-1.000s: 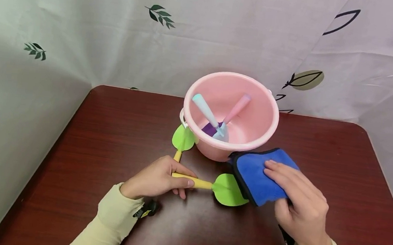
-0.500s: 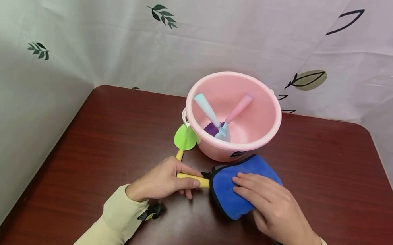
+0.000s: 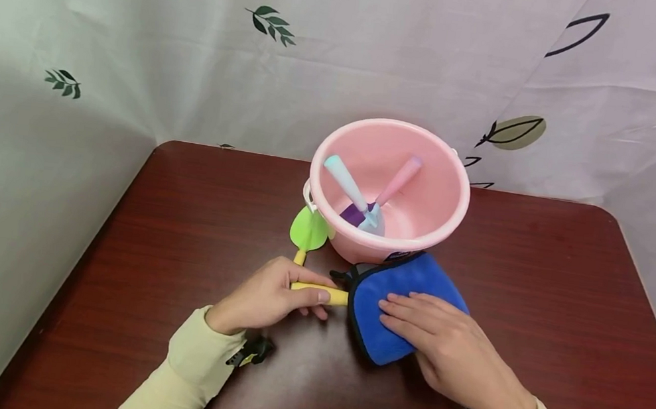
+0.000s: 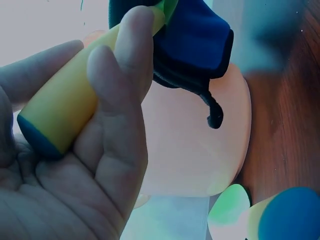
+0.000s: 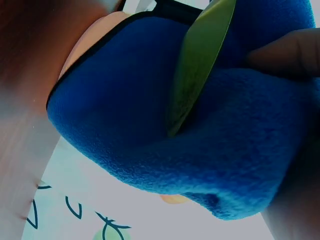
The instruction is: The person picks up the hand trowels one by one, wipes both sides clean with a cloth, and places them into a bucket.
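Head view: the left hand (image 3: 270, 295) grips the yellow handle of a spade (image 3: 319, 293) lying on the bench (image 3: 171, 215); its green blade is hidden inside a blue cloth (image 3: 390, 298). The right hand (image 3: 445, 347) wraps the cloth round the blade, fingers flat on top. The cloth touches the front of a pink bucket (image 3: 388, 191), which holds two more tools. A second green spade (image 3: 308, 230) lies just left of the bucket. Bare bench spreads to both sides and toward the near edge; a curtain closes off the far edge. A dark label on the bucket is too small to read.

Left wrist view: fingers (image 4: 117, 100) curl round the handle.

Right wrist view: the green blade edge (image 5: 200, 60) shows between the cloth folds.
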The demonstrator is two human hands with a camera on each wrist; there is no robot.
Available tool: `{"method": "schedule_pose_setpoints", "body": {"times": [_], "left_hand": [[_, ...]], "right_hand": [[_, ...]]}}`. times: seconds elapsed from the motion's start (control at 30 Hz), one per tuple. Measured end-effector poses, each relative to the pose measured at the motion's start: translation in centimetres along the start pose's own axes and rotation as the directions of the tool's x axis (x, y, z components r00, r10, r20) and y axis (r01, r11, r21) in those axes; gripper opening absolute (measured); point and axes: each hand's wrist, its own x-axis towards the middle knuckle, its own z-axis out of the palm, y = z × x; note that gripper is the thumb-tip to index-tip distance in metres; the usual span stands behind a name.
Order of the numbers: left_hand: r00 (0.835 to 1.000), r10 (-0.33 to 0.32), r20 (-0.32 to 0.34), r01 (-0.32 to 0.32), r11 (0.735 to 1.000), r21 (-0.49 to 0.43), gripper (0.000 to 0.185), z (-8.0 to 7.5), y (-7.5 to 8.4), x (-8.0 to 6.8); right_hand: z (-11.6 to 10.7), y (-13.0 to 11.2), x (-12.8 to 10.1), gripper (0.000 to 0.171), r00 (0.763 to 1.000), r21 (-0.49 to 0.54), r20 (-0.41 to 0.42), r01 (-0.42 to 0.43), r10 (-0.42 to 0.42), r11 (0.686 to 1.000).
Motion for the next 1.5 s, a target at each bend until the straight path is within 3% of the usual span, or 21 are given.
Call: {"method": "schedule_pose_setpoints", "body": {"times": [0.47,0.77,1.1,1.33,1.5], "left_hand": [[0.999,-0.029,-0.025,0.028,0.998,-0.050,0.024,-0.9,-0.2,-0.1],[0.998,-0.052,-0.045,0.050,0.998,-0.038,0.019,-1.4,-0.2,-0.3],[0.998,-0.046,-0.045,0.045,0.999,-0.011,0.019,-2.0,-0.3,-0.5],[0.998,-0.042,-0.046,0.039,0.997,-0.060,0.019,-2.6,-0.5,-0.7],[0.997,-0.065,-0.051,0.059,0.991,-0.118,0.021,-3.0,-0.5,-1.0]], "right_hand": [[-0.6,0.7,-0.2,0.049,0.998,-0.025,0.001,-0.060,0.060,0.998],[-1.2,1.1,-0.5,0.055,0.988,-0.034,0.075,-0.136,0.138,0.990],[-1.1,1.5,-0.8,0.049,0.993,-0.084,-0.069,-0.104,0.098,0.991],[-1.3,1.3,-0.9,0.049,0.982,-0.113,-0.112,-0.164,0.151,0.980],[-1.4,1.4,-0.6,0.045,0.977,-0.122,-0.184,-0.128,0.105,0.984]]}}
